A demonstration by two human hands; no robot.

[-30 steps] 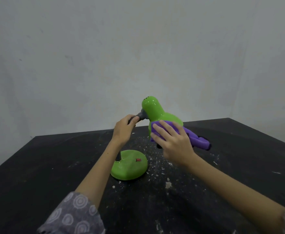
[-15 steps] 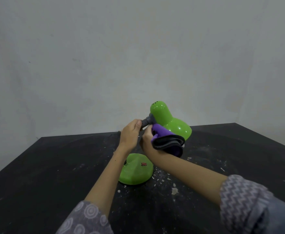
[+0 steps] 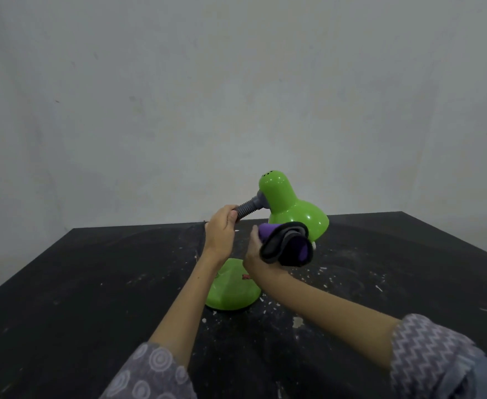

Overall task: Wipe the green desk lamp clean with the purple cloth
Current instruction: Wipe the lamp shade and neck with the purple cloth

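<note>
lamp base (image 3: 230,292) under forearms, table (image 3: 92,283) sides open

The green desk lamp's bell-shaped shade (image 3: 291,208) looks glossy and smooth, its grey ribbed neck (image 3: 246,210) matt. The purple-and-black folded cloth (image 3: 287,244) looks soft and fuzzy. The black tabletop (image 3: 92,283) is matt, rough and flecked white.

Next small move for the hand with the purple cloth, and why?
Probably bring the bunched purple cloth in the right hand back against the glossy green lamp shade. The cloth sits just in front of the shade, seemingly off it, while the left hand grips the grey ribbed neck, steadying the lamp.
</note>
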